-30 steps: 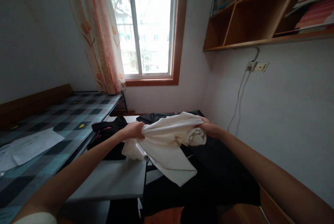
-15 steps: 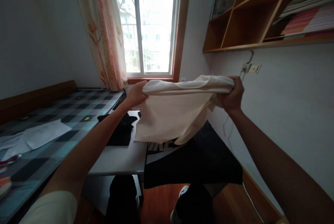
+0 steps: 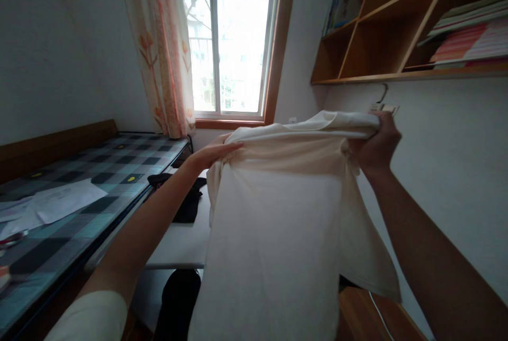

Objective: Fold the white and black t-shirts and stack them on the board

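Observation:
A cream-white T-shirt (image 3: pixel 273 230) hangs down in front of me, stretched between both hands at its top edge. My left hand (image 3: pixel 216 151) pinches the upper left part, its thumb lying over the cloth. At the upper right, my right hand (image 3: pixel 379 142) is closed round the bunched fabric. One sleeve (image 3: pixel 371 256) droops below the right hand. The shirt's lower end runs out of view. Behind it the shirt hides most of the dark printed cloth, of which only a black sliver shows at the lower right.
A folded black garment (image 3: pixel 186 206) lies on the white table (image 3: pixel 174 245). To the left is a bed with a checked cover (image 3: pixel 71 245) and papers (image 3: pixel 67 203). A wooden shelf (image 3: pixel 391 39) with books juts out at the upper right. The window (image 3: pixel 238 55) is straight ahead.
The shirt has dropped open from a short, folded-up shape into a long hanging panel, covering the dark printed cloth. My right hand has moved right, and the hands are farther apart.

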A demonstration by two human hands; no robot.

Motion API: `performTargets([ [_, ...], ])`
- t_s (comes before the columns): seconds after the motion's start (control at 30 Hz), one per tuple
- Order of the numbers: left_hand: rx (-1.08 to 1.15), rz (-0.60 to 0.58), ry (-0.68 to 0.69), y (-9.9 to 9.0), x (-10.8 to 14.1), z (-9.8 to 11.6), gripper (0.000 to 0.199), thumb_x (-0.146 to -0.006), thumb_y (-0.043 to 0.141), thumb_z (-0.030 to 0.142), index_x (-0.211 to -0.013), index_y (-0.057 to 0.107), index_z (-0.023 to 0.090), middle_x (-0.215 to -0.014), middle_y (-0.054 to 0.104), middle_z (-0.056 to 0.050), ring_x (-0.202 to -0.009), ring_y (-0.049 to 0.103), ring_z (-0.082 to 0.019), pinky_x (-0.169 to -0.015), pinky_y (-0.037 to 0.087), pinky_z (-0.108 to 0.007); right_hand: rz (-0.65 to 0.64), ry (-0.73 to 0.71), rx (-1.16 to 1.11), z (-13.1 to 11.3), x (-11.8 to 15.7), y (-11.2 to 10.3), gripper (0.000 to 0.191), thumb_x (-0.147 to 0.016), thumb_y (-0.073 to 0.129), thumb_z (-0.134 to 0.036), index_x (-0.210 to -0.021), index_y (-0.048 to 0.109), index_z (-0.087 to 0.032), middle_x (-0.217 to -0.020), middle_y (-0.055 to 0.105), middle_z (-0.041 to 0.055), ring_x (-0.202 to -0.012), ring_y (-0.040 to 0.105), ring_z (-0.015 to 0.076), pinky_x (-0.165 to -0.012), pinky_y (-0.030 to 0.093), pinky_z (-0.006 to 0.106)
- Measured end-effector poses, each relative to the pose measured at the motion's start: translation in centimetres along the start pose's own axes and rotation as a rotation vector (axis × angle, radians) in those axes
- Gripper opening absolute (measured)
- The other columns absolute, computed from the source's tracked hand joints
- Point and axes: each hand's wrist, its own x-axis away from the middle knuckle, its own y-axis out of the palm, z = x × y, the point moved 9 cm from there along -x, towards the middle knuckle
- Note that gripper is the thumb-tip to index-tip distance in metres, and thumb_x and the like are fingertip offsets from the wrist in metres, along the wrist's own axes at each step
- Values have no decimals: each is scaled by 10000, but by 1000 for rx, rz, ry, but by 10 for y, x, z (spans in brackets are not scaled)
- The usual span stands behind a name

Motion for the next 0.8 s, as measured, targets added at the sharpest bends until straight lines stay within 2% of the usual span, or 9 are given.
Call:
performTargets([
  [0.1, -184, 13, -96, -2, -20, -85, 558, -751, 656, 573, -1097, 636, 136, -941, 675, -45, -855, 614, -196, -742, 500, -289, -158, 115, 137, 29, 22, 67, 622, -755, 664, -519, -1319, 516, -304, -1305, 524, 123, -1229, 449, 396, -929, 387, 543],
  [0.17, -439, 98, -175, -10, -25, -144, 487, -657, 757, 485, -979, 647, 136, -858, 653, -18, -845, 597, -196, -724, 476, -271, -293, 191, 235, 50, 36, 113, 653, -724, 702, -503, -1318, 525, -299, -1312, 523, 135, -1225, 451, 398, -939, 364, 545],
  [0.23, -590, 69, -324, -11, -24, -203, 383, -630, 775, 331, -948, 646, 163, -852, 644, -1, -858, 594, -186, -727, 459, -253, -450, 285, 353, 72, 48, 154, 674, -685, 747, -447, -1306, 546, -280, -1294, 540, 152, -1210, 463, 399, -939, 350, 537],
  [0.33, -597, 13, -422, -10, -21, -260, 275, -586, 767, 214, -831, 654, 164, -791, 641, -2, -790, 606, -180, -682, 451, -242, -658, 366, 490, 98, 63, 204, 593, -687, 747, -346, -1254, 605, -248, -1246, 580, 162, -1189, 484, 383, -941, 341, 501],
  [0.43, -578, 5, -451, -14, -28, -287, 308, -605, 773, 294, -861, 664, 163, -829, 650, -23, -800, 614, -187, -673, 453, -240, -705, 336, 513, 108, 63, 233, 402, -800, 627, -329, -1188, 662, -230, -1217, 609, 159, -1161, 513, 348, -940, 340, 469],
  [0.57, -527, 25, -494, -19, -51, -305, 452, -760, 646, 448, -1092, 635, 142, -907, 663, -59, -801, 617, -181, -655, 454, -241, -647, 295, 466, 112, 45, 249, 342, -897, 481, -270, -1156, 693, -199, -1181, 657, 165, -1113, 570, 316, -911, 376, 437],
  [0.67, -488, -31, -519, -10, -67, -316, 370, -783, 609, 443, -984, 684, 141, -877, 673, -57, -771, 617, -173, -620, 444, -234, -655, 270, 367, 112, 34, 267, 338, -903, 461, -219, -1127, 714, -215, -1163, 687, 147, -1095, 607, 287, -901, 406, 405],
  [0.8, -460, -161, -550, 6, -80, -327, 256, -637, 734, 336, -825, 733, 162, -720, 673, -18, -659, 606, -164, -562, 426, -231, -671, 285, 245, 114, 26, 299, 393, -858, 515, -191, -1214, 678, -217, -1203, 682, 126, -1127, 601, 269, -936, 415, 365],
])
